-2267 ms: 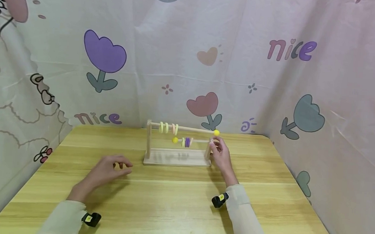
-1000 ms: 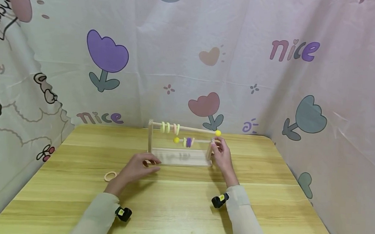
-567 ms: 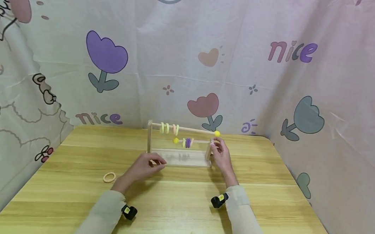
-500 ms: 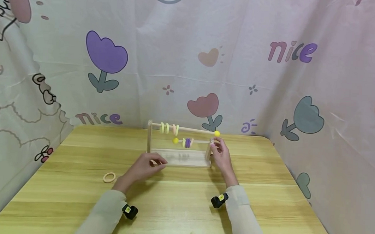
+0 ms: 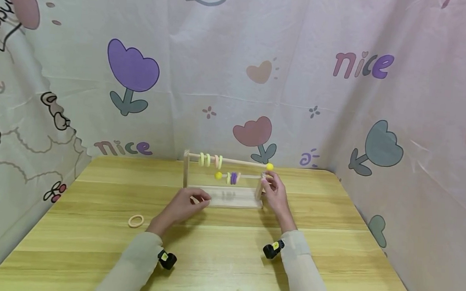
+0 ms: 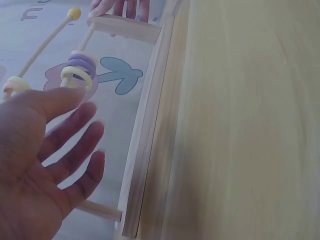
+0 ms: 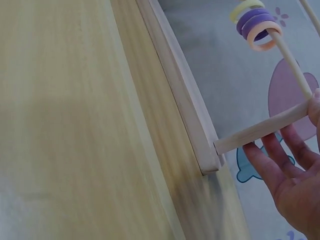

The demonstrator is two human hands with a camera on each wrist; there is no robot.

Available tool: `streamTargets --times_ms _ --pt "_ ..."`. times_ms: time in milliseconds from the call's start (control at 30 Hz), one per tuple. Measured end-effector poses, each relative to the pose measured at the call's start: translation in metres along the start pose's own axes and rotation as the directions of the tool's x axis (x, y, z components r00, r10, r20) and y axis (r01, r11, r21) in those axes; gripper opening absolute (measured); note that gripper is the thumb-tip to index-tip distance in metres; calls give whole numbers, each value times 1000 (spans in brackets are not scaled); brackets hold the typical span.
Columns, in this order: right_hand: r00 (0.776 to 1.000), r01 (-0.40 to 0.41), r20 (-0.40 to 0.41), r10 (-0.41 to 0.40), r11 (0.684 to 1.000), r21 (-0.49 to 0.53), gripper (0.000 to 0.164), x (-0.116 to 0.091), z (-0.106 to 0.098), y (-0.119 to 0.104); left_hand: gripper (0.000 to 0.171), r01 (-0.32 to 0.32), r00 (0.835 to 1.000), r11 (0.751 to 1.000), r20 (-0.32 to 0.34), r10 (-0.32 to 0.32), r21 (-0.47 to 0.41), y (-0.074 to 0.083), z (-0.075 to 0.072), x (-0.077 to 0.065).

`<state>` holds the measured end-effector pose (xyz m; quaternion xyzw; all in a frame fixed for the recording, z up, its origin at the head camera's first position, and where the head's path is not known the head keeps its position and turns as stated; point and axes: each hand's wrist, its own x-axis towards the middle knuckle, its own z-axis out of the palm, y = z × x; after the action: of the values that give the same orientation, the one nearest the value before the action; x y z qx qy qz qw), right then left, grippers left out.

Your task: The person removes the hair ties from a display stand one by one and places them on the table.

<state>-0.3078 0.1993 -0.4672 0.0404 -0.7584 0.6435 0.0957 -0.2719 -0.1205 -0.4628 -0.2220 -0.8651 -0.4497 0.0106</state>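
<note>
A wooden stand (image 5: pixel 236 197) has two posts and two rods. Its upper rod (image 5: pixel 244 162) carries several pale yellow and peach rings and ends in a yellow ball (image 5: pixel 269 166). The shorter lower rod (image 5: pixel 250 176) holds yellow, purple and peach rings (image 7: pixel 257 22), with another yellow ball (image 5: pixel 218 175) at its left end. My right hand (image 5: pixel 276 195) grips the short right post (image 7: pixel 265 129) near its top. In front of the stand's left part hovers my left hand (image 5: pixel 186 204), fingers loosely bent and holding nothing. It hides the foot of the tall left post (image 5: pixel 186 169).
One loose peach-coloured ring (image 5: pixel 136 221) lies flat on the wooden table (image 5: pixel 219 259), left of my left forearm. A patterned curtain (image 5: pixel 197 64) hangs behind the table and along its sides.
My left hand has moved right, from beside the stand to in front of its left part. The loose ring, not visible at first, now shows on the table. My right hand stays on the post.
</note>
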Motion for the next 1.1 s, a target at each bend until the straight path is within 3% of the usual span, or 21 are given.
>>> streamTargets --times_ms 233,467,867,1100 --pt "999 -28 42 26 999 26 40 -1 -4 -6 28 54 996 997 -68 -58 -55 4 11 10" --pt "999 -26 46 25 999 18 39 1 -5 -1 38 24 995 992 -96 -36 -122 8 19 19" --pt "998 -32 51 30 999 34 37 3 -5 1 43 26 993 992 -109 -40 -126 19 30 34" --pt "999 14 43 -15 1000 21 34 3 -5 0 40 8 991 990 -129 -27 -144 18 34 38"
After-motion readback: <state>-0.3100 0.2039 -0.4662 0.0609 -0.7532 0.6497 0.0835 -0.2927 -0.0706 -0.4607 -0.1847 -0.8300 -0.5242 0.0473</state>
